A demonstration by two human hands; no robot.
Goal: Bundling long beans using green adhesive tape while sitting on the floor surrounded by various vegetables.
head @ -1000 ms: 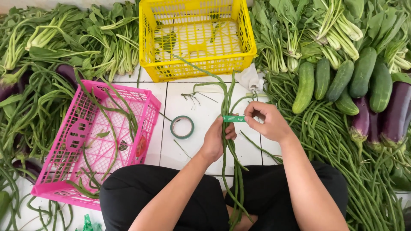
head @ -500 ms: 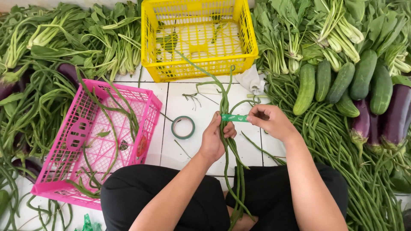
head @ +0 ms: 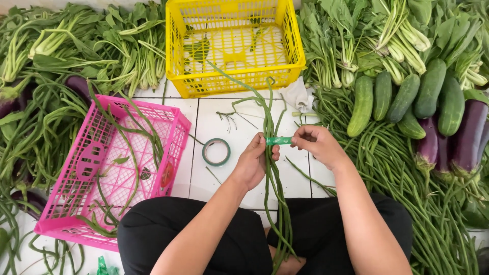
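A bunch of long green beans (head: 272, 173) runs from my lap up toward the yellow crate. My left hand (head: 254, 162) grips the bunch around its upper part. My right hand (head: 317, 143) pinches the end of a strip of green tape (head: 279, 140) that is wrapped across the bunch just above my left hand's fingers. A roll of green tape (head: 216, 152) lies flat on the white tiles, left of my left hand.
A yellow crate (head: 234, 81) stands ahead and a pink crate (head: 61, 203) with a few beans at my left. Cucumbers (head: 402, 97), purple eggplants (head: 466, 140), leafy greens (head: 356, 46) and a heap of long beans (head: 433, 203) fill the right; greens and beans lie on the left.
The bunch and both hands have shifted slightly. My right hand has drawn the tape end out to the right of the bunch.
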